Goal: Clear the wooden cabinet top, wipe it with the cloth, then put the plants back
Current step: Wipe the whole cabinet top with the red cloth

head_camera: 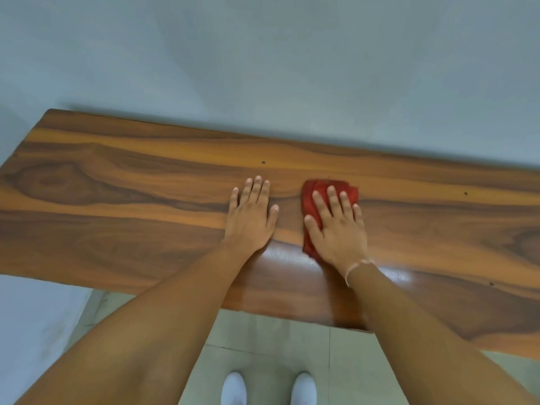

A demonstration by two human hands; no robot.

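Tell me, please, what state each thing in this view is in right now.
wooden cabinet top: cleared, no plants on it, a few small dark specks.
red cloth: folded, lying flat on the top under the right hand.
right hand: open, palm down, pressing on the cloth.
left hand: open, empty, flat on bare wood beside the cloth, not touching it.

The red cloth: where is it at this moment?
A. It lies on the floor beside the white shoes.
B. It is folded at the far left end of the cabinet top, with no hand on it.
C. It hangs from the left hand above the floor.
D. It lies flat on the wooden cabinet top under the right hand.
D: the red cloth lies on the wooden cabinet top, pressed flat under the right hand; the left hand rests bare on the wood beside it.
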